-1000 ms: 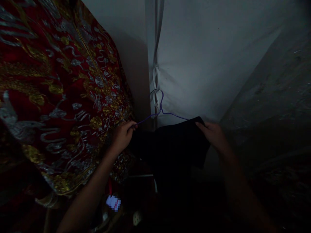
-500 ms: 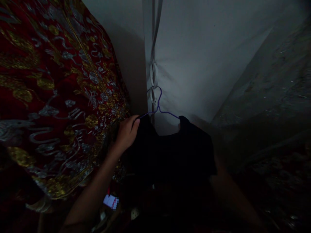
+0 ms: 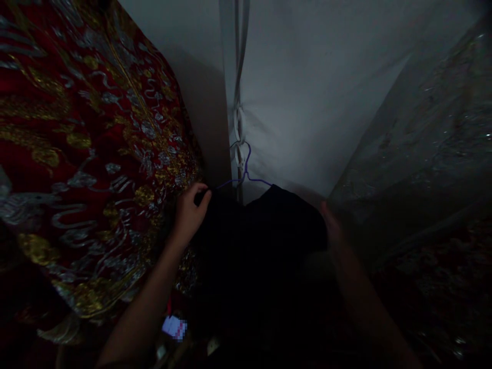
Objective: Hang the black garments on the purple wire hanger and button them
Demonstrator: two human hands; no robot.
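A black garment [image 3: 265,241] hangs on a thin purple wire hanger [image 3: 245,169] in front of a white cloth wall. My left hand [image 3: 189,214] is closed on the garment's left shoulder, at the hanger's left arm. My right hand [image 3: 331,228] rests against the garment's right edge; it is dim and blurred, and its fingers are not clear. The hanger's hook rises beside a knotted white tie on the wall seam.
A red robe with gold and silver embroidery [image 3: 84,154] fills the left side. Another dark embroidered garment under clear plastic [image 3: 430,169] hangs on the right. A white cloth wall with a tied seam [image 3: 240,118] stands behind. A small white tag [image 3: 173,327] dangles low.
The black garment has been pulled further over the hanger's arms. My right hand left the right shoulder, dropped out of sight, and is now back at the garment's right edge.
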